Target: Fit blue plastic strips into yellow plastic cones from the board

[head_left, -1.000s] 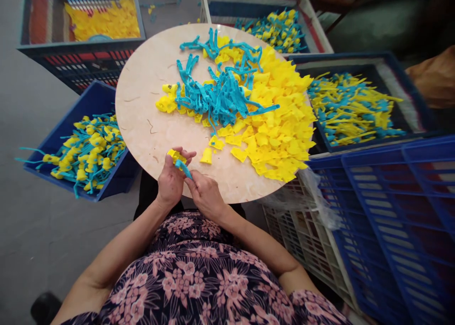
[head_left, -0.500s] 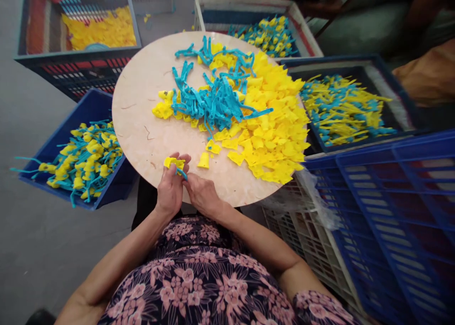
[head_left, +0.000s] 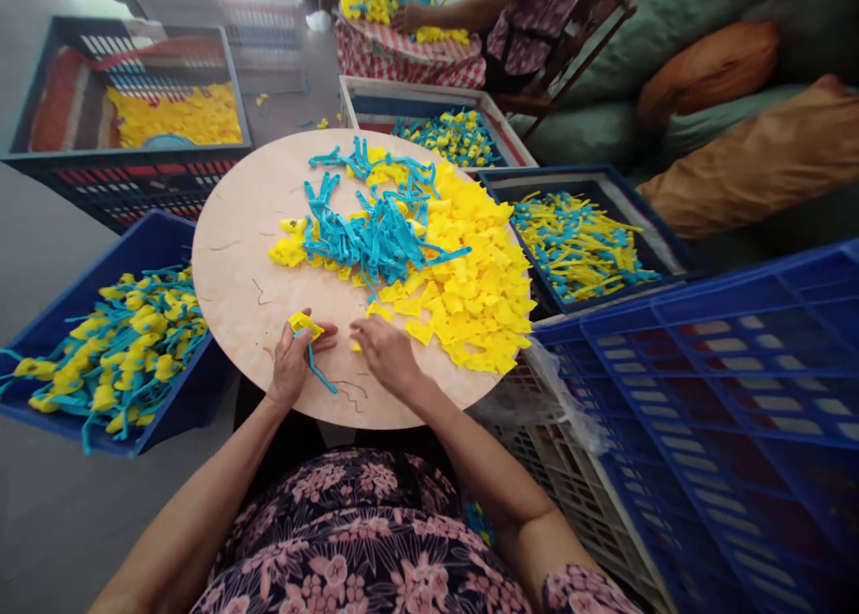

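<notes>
My left hand (head_left: 292,361) is closed on a yellow plastic piece with a blue strip (head_left: 310,345) hanging from it, at the near edge of the round table (head_left: 234,247). My right hand (head_left: 384,353) lies on the table just right of it, fingers resting over a small yellow piece (head_left: 356,346) at the edge of the yellow pile (head_left: 470,274). A tangle of blue strips (head_left: 376,229) lies on top of that pile, further from me.
A blue bin of joined yellow-and-blue parts (head_left: 114,345) stands at my left. Crates (head_left: 577,238) of similar parts sit right and behind; a crate of yellow pieces (head_left: 167,113) far left. A blue crate (head_left: 725,399) stands at my right. Another person's arm (head_left: 456,10) works at a far table.
My right hand has let go of the blue strip and moved right to the yellow pieces. The left hand keeps the joined part. The camera has tilted up, showing more of the room.
</notes>
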The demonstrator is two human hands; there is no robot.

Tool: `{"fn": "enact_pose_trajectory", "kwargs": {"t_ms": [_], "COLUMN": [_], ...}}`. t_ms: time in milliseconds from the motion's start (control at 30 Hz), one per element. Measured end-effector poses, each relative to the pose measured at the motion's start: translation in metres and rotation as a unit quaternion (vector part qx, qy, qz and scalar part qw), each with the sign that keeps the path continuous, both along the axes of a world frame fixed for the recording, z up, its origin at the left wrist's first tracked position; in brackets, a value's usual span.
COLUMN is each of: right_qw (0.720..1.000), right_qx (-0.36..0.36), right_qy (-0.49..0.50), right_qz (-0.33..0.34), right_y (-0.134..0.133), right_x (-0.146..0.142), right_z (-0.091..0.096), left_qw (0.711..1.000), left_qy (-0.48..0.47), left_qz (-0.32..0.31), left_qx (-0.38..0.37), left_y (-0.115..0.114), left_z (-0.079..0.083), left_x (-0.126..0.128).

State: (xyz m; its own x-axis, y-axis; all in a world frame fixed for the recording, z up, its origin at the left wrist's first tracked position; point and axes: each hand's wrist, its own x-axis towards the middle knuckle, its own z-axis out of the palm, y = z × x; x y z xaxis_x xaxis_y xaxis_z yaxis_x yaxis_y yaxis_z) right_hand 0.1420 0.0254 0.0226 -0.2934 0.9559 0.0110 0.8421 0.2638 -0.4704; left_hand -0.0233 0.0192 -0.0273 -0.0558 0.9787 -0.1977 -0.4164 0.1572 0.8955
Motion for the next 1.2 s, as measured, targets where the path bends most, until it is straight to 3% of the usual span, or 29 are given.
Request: {"fn": "enact_pose_trajectory", "kwargs": {"t_ms": [100,167,267,400,567,767,933,1100,1200], "right_qw": [0.993,0.982,0.969,0.954,0.939,0.953,0.981,0.971,0.961], "right_qx": [0.027,0.032,0.071,0.131,0.153,0.177,0.168,0.225,0.257], "right_qy": [-0.087,-0.166,-0.235,-0.253,-0.274,-0.205,-0.055,0.075,0.096], "right_qz": [-0.077,-0.082,-0.022,0.094,0.141,0.133,0.081,0.006,0.039], "right_y": [0.044,0.067,0.084,0.092,0.105,0.105,0.096,0.086,0.064], "right_x": [0.010,0.013,0.017,0.029,0.032,0.030,0.028,0.020,0.013], "right_z": [0.003,0.000,-0.006,-0.013,-0.017,-0.019,-0.014,0.021,0.043], "left_qw": [1.000,1.000,1.000,0.999,0.999,0.998,0.995,0.995,0.996], "left_qy": [0.012,0.008,-0.007,-0.019,-0.017,-0.052,-0.093,-0.089,-0.085], "left_qz": [-0.011,-0.006,-0.015,-0.023,-0.014,-0.029,-0.032,-0.039,-0.035], "left_qx": [0.018,0.022,0.023,0.027,0.026,0.009,-0.003,-0.005,-0.014], "left_y": [0.001,0.001,0.001,0.001,0.001,0.004,0.005,0.005,0.003], "left_z": [-0.004,-0.005,-0.006,-0.006,-0.008,-0.007,-0.005,-0.004,-0.002], "left_x": [-0.002,-0.002,-0.002,-0.002,-0.001,-0.004,-0.007,-0.006,-0.005]}}
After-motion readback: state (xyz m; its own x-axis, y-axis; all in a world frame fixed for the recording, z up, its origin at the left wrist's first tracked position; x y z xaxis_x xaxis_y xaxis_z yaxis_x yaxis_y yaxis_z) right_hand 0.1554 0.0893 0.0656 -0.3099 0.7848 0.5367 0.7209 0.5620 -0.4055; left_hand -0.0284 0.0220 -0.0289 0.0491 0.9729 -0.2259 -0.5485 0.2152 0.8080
